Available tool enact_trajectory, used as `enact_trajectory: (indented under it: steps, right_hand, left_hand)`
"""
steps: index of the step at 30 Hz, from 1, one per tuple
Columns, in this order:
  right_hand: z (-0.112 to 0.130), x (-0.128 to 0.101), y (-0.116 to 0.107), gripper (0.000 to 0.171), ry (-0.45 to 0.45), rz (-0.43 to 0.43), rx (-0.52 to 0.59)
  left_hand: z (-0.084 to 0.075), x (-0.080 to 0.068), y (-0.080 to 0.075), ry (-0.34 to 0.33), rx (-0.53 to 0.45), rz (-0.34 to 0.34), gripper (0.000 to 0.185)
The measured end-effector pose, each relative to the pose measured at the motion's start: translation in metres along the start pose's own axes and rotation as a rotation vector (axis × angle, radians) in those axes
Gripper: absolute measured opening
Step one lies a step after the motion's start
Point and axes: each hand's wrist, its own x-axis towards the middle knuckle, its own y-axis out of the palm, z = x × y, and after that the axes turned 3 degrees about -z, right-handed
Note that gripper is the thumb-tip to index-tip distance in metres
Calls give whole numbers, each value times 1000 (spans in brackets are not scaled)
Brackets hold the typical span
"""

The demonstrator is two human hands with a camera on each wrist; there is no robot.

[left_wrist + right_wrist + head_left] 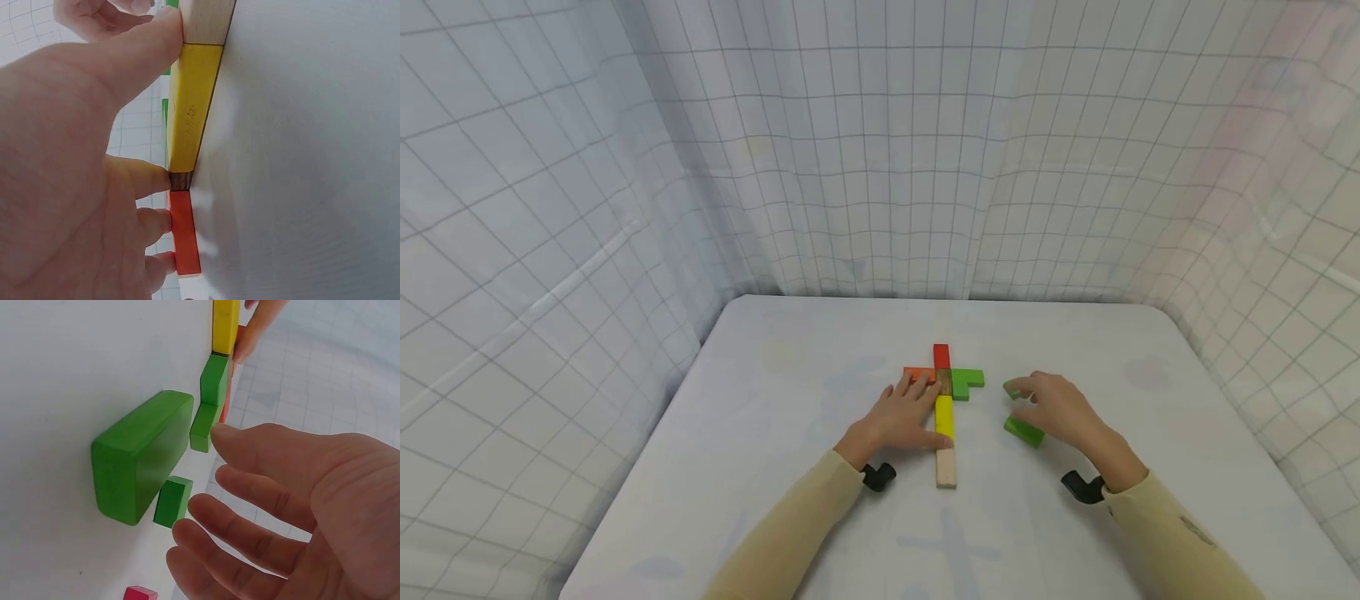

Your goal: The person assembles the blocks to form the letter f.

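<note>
A cross of flat wooden blocks lies on the table: a red block point(942, 357) at the top, a dark brown block point(943, 383), an orange block point(185, 234) to the left, green blocks point(967, 377) to the right, then a yellow block point(944, 414) and a plain wood block point(946, 472) below. My left hand point(898, 421) rests along its left side, fingertips at the orange and brown blocks, thumb where yellow meets plain wood. My right hand point(1056, 404) hovers, fingers loosely bent, beside a larger green block point(147, 456) and a small green block point(172, 503).
The white table point(775, 400) has rounded far corners. White gridded curtains point(880, 167) hang at the back and both sides. A pink block point(140, 593) shows at the bottom of the right wrist view. Black wrist mounts point(1081, 487) sit at the sleeves.
</note>
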Motion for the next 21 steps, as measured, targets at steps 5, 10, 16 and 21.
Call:
enact_trajectory:
  steps: [5,10,16,21]
  right_hand:
    - [-8,-8,1,37,2,-8,15]
    - [-13,-13,3,43,17,1,36]
    - [-15,-19,10,48,45,36,48]
    - [-15,-23,16,48,53,31,61]
  left_hand:
    - [-3,0,-2,-6,-5,3,100]
    - [-3,-1,-3,-8,2,2,99]
    - [-1,-1,-1,-11,5,-3,101]
    - [-2,-3,-1,-13,-8,-6,101]
